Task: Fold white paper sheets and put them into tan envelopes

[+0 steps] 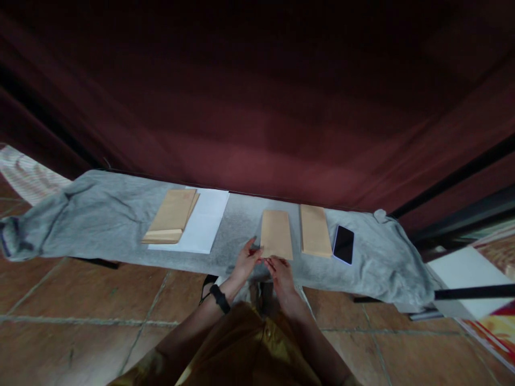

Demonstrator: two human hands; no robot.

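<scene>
A brown paper envelope [277, 231] lies lengthwise in front of me on the grey cloth. At its near left corner is my left hand [245, 261], wearing a black wristband, with thumb and fingers closed on the edge. My right hand [280, 272] is beside it, its fingers pinched together on the envelope's near edge. The fingertips of both hands almost meet. Just to the right lies a stack of brown envelopes [316, 230]. Further left, more brown envelopes [169, 214], the top one showing a folded flap, rest partly over white paper sheets [209, 222].
A phone [344, 245] with a dark screen lies right of the envelope stack. The grey cloth [108, 220] covers a long narrow bench. A dark red curtain-like sheet [257, 134] hangs behind it. Tiled floor [181, 300] shows below, and a dark bar [475, 292] juts in at right.
</scene>
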